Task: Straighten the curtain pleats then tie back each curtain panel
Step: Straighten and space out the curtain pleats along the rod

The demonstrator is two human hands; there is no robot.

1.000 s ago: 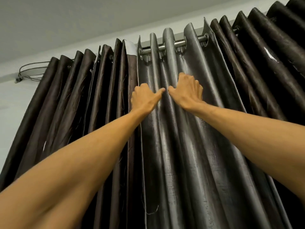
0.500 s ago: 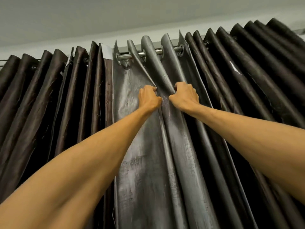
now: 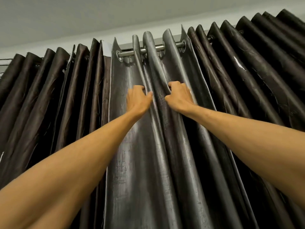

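Dark brown eyelet curtains hang from a metal rod (image 3: 127,54) near the ceiling. The middle panel (image 3: 142,171) shows its shiny grey backing and falls in broad pleats. My left hand (image 3: 137,99) grips a narrow pleat (image 3: 148,83) high up, fingers curled behind the fold, thumb in front. My right hand (image 3: 179,95) grips the neighbouring pleat (image 3: 162,90) at the same height, fingers hooked over its right edge. The two hands are a hand's width apart, well below the eyelets. The left panel (image 3: 49,100) and the right panel (image 3: 247,71) hang bunched in tight folds.
The white ceiling (image 3: 82,19) is just above the rod. A thin cable (image 3: 5,61) runs along the wall at the far left. Both forearms reach up from the bottom corners of the view. No tie-back shows in view.
The hands have shifted slightly apart and regripped the pleats; the fold between them looks narrower and straighter. The view has drifted so the rod sits more to the right.
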